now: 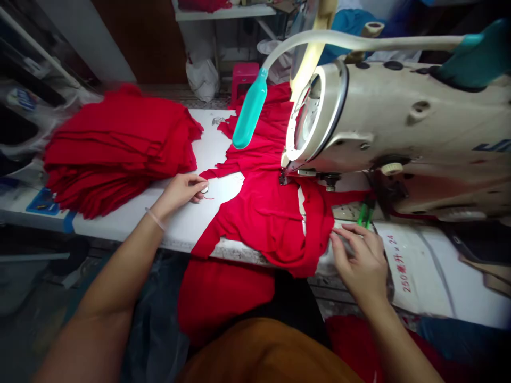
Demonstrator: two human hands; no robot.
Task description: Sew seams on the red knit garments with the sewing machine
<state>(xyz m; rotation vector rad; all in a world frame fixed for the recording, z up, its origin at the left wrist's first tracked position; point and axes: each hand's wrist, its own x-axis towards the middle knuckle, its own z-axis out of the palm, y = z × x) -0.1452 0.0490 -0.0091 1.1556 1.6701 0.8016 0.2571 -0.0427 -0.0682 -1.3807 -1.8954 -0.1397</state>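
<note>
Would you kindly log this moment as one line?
left hand: resting on table | right hand: touching cloth edge | cloth: under machine

The white surface (pixel 187 218) carries a stack (pixel 120 143) of red pieces at its left, a red garment (pixel 271 213) in the middle that hangs over the near edge, and the sewing machine (pixel 399 133) at right, a green-handled tool (pixel 365 213) just below it.

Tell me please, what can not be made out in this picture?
In the head view:
1. small pale thing at the fingertips of the left hand: too small to identify.
2. needle: hidden behind the sewing machine head and red fabric.
3. green tool near the right hand: half hidden under the sewing machine.
4. sewing machine's right end: cut off by the frame edge.
</note>
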